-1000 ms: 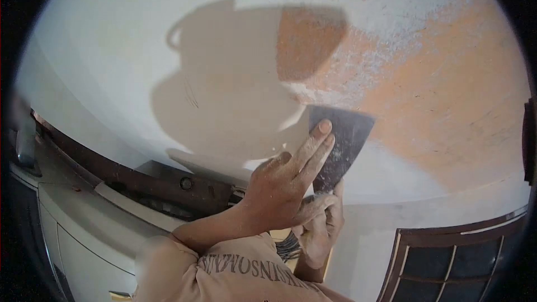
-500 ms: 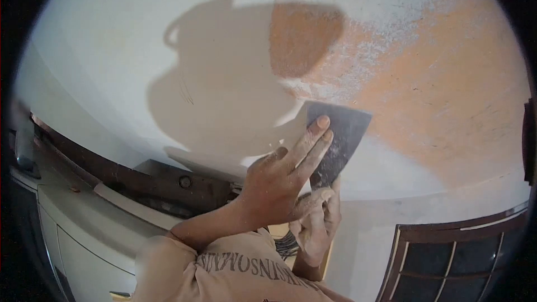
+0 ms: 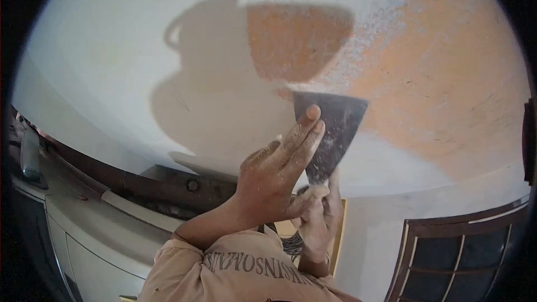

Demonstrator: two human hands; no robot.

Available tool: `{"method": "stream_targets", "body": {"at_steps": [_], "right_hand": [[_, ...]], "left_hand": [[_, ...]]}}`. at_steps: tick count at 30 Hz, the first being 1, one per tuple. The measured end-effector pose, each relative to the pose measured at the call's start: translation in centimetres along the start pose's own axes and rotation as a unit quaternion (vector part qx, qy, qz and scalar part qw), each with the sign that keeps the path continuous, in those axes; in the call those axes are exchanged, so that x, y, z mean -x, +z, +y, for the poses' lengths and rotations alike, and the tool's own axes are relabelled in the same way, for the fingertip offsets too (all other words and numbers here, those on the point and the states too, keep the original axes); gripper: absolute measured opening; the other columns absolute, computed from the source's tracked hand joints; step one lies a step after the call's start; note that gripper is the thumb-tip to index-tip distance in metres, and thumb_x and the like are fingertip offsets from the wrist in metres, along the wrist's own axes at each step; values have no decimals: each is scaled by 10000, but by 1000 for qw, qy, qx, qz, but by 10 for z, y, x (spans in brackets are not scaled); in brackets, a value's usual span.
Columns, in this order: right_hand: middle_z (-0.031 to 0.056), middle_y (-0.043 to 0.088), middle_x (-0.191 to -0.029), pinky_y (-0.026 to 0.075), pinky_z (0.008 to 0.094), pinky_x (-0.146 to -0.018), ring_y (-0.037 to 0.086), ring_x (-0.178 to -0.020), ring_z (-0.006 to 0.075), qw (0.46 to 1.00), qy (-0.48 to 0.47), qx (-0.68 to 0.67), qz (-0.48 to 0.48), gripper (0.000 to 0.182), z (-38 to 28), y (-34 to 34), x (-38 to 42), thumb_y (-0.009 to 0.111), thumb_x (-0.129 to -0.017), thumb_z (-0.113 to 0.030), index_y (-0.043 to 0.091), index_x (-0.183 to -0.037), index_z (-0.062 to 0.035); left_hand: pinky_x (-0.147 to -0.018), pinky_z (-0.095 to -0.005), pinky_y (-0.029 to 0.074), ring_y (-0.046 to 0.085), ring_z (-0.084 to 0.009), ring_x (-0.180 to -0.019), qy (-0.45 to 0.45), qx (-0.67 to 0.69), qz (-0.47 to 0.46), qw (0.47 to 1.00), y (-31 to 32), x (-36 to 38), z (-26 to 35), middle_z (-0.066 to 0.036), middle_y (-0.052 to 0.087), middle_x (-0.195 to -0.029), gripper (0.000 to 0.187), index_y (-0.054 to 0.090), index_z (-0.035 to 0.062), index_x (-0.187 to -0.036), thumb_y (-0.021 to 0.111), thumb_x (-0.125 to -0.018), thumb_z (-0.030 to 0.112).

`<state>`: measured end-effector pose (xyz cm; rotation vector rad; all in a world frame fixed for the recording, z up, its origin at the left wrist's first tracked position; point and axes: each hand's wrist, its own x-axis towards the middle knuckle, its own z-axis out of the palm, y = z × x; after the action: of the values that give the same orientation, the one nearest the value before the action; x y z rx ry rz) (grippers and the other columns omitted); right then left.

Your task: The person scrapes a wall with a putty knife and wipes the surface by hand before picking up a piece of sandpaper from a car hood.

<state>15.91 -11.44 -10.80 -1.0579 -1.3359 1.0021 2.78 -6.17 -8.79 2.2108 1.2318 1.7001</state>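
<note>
A wide grey-bladed scraper [image 3: 335,128] is held with its broad edge up against the wall [image 3: 112,72], at the lower border of a bared orange patch [image 3: 296,39]. My left hand [image 3: 271,173] lies over the blade, two dusty fingers stretched along its face and the thumb down near the handle. Low on the scraper, my right hand [image 3: 319,223] is closed around the handle, which is mostly hidden by the fingers. White dust covers the fingers of both hands and speckles the blade.
A dark-framed glass-paned door or window [image 3: 458,257] stands at lower right. At lower left are a pale cabinet-like surface [image 3: 95,240] and a dark ledge [image 3: 193,187]. A large shadow [image 3: 207,67] falls on the wall. Coiled dark cable [image 3: 292,243] shows behind my arms.
Both hands and the scraper have shifted slightly left and up. The orange area inside the shadow now reaches farther left. The camera view has moved a little.
</note>
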Motion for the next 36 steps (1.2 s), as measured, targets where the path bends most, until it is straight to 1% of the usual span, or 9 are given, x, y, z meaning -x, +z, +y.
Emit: {"method": "stream_targets", "body": {"at_steps": [3, 7, 11, 18, 21, 24, 28, 33, 36], "right_hand": [[72, 513, -726, 341, 179, -374, 427, -479, 58, 996, 43, -76, 11, 537, -14, -8, 3, 406, -934, -79, 154, -1394, 38], [21, 523, -759, 378, 188, -439, 430, -510, 34, 999, 4, -26, 19, 530, -5, -6, -4, 455, -921, -61, 221, -1391, 13], [16, 506, -745, 391, 193, -446, 421, -502, 36, 990, 27, -137, 20, 558, -21, -1, 2, 495, -921, -102, 223, -1404, -39], [38, 550, -782, 387, 181, -462, 432, -505, 41, 990, 62, -125, 31, 540, -30, -2, 3, 453, -929, -82, 207, -1407, -32], [36, 547, -774, 379, 177, -462, 434, -509, 37, 991, 69, -104, 41, 537, -32, 7, -1, 453, -928, -79, 209, -1401, -9], [69, 507, -779, 345, 183, -340, 436, -441, 65, 995, -2, -100, 25, 589, -24, 4, 5, 424, -918, -95, 109, -1399, 39], [88, 521, -803, 365, 182, -367, 454, -461, 75, 997, 35, -65, 35, 602, -28, 6, -6, 438, -907, -99, 118, -1395, 50], [36, 541, -819, 376, 179, -460, 442, -535, 35, 993, 37, -97, 55, 520, -33, 6, -2, 436, -940, -116, 218, -1394, 13], [43, 540, -824, 382, 182, -464, 441, -535, 38, 996, 39, -66, 52, 515, -29, -2, -2, 431, -938, -99, 220, -1397, 0]], "left_hand": [[-670, -291, 524, 630, -282, -894, 6, -4, -27, 1000, 3, -5, 2, -145, 374, -1386, 657, 420, 21, -1296, 567, -795, 418], [-660, -292, 523, 631, -281, -860, 0, -10, -19, 1000, 2, -12, 7, -140, 366, -1392, 673, 406, 15, -1303, 579, -787, 411], [-661, -297, 522, 629, -286, -856, 10, -30, -33, 999, -3, -13, 5, -137, 360, -1396, 688, 400, 15, -1307, 605, -767, 390], [-694, -289, 515, 625, -254, -868, 36, -45, -40, 998, -3, -15, 6, -126, 347, -1406, 713, 403, 24, -1311, 635, -727, 360], [-696, -293, 512, 622, -245, -862, -9, 14, -45, 999, -6, -20, 7, -118, 340, -1411, 725, 405, 28, -1312, 649, -711, 350], [-684, -295, 511, 619, -241, -847, 15, 24, -46, 999, -7, -20, 4, -111, 335, -1415, 726, 412, 34, -1309, 657, -699, 343], [-690, -297, 509, 618, -241, -845, 7, 25, -65, 998, -7, -22, 5, -109, 334, -1416, 724, 419, 35, -1306, 660, -691, 333], [-704, -308, 504, 615, -245, -854, 30, 42, -57, 997, -2, -24, 2, -115, 341, -1412, 706, 427, 16, -1295, 655, -702, 323], [-927, -376, 427, 453, -349, -1194, 13, 51, -92, 994, -6, -31, 5, -225, 373, -1358, 661, 446, -77, -1240, 594, -763, 357]]}}
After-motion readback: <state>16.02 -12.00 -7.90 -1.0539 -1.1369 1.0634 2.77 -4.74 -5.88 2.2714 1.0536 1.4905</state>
